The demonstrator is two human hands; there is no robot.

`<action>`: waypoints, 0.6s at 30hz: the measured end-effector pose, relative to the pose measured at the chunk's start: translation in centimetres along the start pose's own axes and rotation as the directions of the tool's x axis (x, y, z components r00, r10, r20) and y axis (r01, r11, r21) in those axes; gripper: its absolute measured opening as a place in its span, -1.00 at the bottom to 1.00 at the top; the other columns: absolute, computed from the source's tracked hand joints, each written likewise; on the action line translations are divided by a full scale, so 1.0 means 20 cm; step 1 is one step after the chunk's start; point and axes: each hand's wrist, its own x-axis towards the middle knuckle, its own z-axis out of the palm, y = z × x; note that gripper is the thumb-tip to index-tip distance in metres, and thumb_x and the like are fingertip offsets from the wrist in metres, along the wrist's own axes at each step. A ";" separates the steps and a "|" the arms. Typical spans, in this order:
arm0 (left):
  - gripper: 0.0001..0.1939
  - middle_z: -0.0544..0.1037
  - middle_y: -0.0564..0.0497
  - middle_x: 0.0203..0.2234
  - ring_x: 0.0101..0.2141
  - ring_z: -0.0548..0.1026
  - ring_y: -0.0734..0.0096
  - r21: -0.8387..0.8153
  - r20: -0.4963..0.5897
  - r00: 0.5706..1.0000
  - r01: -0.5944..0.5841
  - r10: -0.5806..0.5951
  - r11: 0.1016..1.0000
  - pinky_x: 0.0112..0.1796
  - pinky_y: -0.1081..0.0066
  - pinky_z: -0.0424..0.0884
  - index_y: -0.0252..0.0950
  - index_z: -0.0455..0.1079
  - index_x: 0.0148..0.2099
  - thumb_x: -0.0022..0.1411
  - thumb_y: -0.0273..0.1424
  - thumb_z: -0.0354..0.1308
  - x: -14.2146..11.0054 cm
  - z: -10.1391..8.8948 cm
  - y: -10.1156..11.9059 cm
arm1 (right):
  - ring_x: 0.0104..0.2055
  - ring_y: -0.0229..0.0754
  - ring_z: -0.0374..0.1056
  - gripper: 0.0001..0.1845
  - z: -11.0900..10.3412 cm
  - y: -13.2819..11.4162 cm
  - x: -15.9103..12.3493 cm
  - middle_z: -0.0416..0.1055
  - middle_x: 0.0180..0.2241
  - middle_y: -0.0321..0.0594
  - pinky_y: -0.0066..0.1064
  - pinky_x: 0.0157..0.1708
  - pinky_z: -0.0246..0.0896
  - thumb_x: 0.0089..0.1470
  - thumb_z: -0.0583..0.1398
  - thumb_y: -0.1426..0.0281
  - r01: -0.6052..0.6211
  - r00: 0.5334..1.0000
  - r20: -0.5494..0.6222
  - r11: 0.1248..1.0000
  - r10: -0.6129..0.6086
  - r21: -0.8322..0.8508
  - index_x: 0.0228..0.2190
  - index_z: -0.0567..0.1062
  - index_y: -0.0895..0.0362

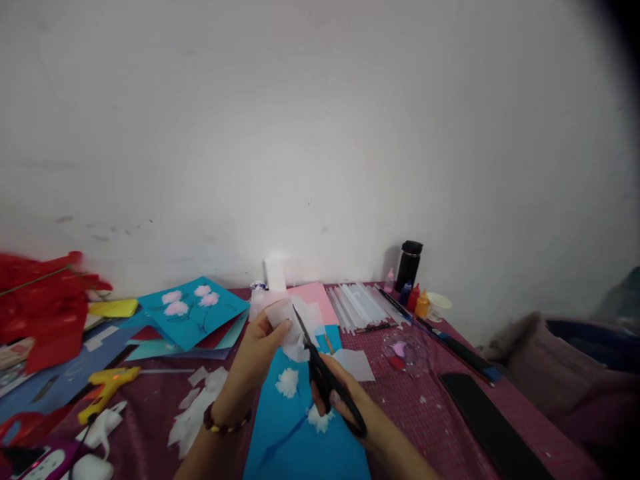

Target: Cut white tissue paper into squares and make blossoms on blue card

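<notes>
Toward twelve o'clock of the blue card [320, 463], the left hand [267, 339] pinches white tissue [279, 315], the right hand [350, 387] grips scissors [319, 368] — likely trimming, the next cut wanting steadiness.

A black flask [409, 268] stands near the wall [320, 133] beside small coloured bottles [413, 299]; a red bundle [43, 307] lies far left, beyond a yellow glue gun [106, 389].

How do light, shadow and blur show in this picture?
In the head view, the wall is brightest around the middle and greyer toward the sides; in the head view, a soft shadow lies on it left of the black bottle; in the head view, the upper right corner goes black, and the red plastic looks softly blurred.
</notes>
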 end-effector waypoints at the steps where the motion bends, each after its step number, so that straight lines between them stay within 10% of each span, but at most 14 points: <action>1: -0.63 0.62 -0.04 -0.34 -0.36 0.54 0.28 0.004 -0.002 1.000 0.001 -0.001 1.000 -0.33 0.38 0.44 -0.30 0.50 -0.09 0.00 -0.36 0.34 0.00 0.01 0.00 | -0.48 -0.25 0.14 -0.19 0.00 0.00 0.00 0.27 -0.47 -0.28 -0.38 -0.45 0.05 0.02 0.13 -0.12 -0.012 1.000 -0.005 1.000 0.012 -0.004 0.15 0.21 0.11; 18: -0.79 0.44 0.14 -0.51 -0.59 0.35 0.55 -0.167 -0.043 0.998 0.042 -0.050 0.985 -0.54 0.53 0.25 -0.24 0.40 -0.22 0.08 -0.29 0.25 0.07 -0.01 -0.09 | -0.68 -0.42 0.01 -0.29 -0.03 0.19 -0.01 0.22 -0.53 -0.41 -0.53 -0.69 -0.12 -0.08 0.30 0.02 -0.147 0.973 -0.161 0.984 0.162 0.101 0.07 0.32 0.00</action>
